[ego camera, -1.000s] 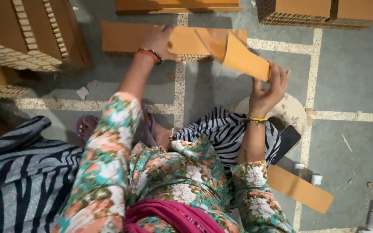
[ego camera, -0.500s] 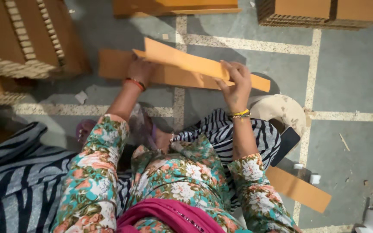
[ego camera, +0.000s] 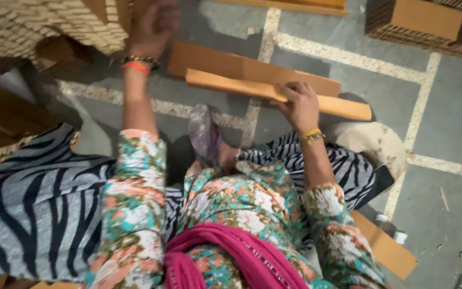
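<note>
My right hand (ego camera: pixel 299 107) grips a long folded cardboard strip (ego camera: pixel 231 84), held level just above a flat cardboard sheet (ego camera: pixel 209 60) on the floor. My left hand (ego camera: pixel 153 22) is raised toward the upper left, blurred, close to a stack of honeycomb cardboard (ego camera: pixel 44 24); whether it holds anything I cannot tell. Both arms wear floral sleeves, with bangles at the wrists. A foot in a purple sandal (ego camera: pixel 204 134) sticks out between my arms.
The floor (ego camera: pixel 445 123) is grey with pale inlaid lines. More cardboard blocks (ego camera: pixel 429 21) stand at the upper right. Another cardboard piece (ego camera: pixel 386 249) lies by my right elbow. Zebra-striped cloth (ego camera: pixel 33 203) covers the lower left.
My left hand has let go of the strip and swung up to the left toward the honeycomb stack. My right hand keeps the strip, now lower and more level.
</note>
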